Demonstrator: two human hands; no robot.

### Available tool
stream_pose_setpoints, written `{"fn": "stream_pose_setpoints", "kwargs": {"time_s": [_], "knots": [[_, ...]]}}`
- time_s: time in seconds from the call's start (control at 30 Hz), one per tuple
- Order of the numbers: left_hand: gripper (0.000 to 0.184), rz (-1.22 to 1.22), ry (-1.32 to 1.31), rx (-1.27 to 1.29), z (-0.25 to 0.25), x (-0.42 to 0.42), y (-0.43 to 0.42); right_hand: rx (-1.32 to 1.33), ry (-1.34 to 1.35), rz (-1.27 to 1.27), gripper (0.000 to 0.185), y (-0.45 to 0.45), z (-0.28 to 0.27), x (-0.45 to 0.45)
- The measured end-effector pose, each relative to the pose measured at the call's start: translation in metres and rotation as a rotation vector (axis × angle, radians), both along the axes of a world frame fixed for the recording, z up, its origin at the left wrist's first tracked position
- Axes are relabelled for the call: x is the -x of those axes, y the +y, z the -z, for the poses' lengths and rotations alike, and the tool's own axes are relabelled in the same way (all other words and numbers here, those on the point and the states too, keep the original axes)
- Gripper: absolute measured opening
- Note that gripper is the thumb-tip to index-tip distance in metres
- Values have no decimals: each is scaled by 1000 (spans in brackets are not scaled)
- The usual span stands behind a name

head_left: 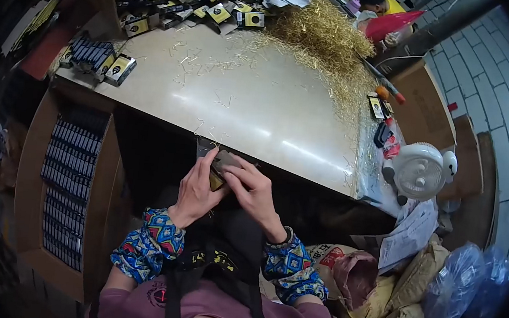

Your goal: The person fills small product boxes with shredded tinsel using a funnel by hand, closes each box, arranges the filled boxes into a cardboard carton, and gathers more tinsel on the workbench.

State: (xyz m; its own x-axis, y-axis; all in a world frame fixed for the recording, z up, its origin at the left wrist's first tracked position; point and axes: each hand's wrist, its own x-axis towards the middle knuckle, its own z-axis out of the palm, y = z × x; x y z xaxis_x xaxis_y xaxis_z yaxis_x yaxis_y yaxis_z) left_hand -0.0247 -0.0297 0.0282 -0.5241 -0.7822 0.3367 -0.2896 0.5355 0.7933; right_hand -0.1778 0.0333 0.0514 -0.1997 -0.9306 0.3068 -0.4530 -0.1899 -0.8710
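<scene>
My left hand (198,185) is closed round the left side of a small box (215,182) with a yellow part showing, just below the table's front edge. My right hand (249,188) is closed at the box's right side, its fingers over a grey-brown flap or piece (225,161) on top. Part of the box is hidden by the fingers, and what the grey-brown piece is cannot be told. A few thin gold-coloured pieces (216,141) lie at the table edge above my left hand.
Small black-and-yellow boxes (219,14) and gold pins (323,33) are heaped on the table (242,95). At left stands a carton (96,204) of packed boxes. A white fan (419,171), sacks (418,288) and another person (394,9) are at right.
</scene>
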Motion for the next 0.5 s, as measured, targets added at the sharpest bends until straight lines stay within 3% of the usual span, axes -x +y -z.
{"fn": "stream_pose_setpoints", "kwargs": {"time_s": [0.07,0.2,0.23,0.33,0.5], "knots": [[84,0,-6,16,0,1,0,-110,-414,51,21,5,7,5],[85,-34,-16,40,2,0,1,56,137,3,17,0,-8,4],[86,-40,-26,30,2,0,1,29,21,-34,21,3,-4,5],[86,-34,2,79,-4,-2,1,-145,-341,181,23,4,-8,-3],[78,-97,-84,45,-4,1,3,-166,-348,67,22,7,4,-13]]}}
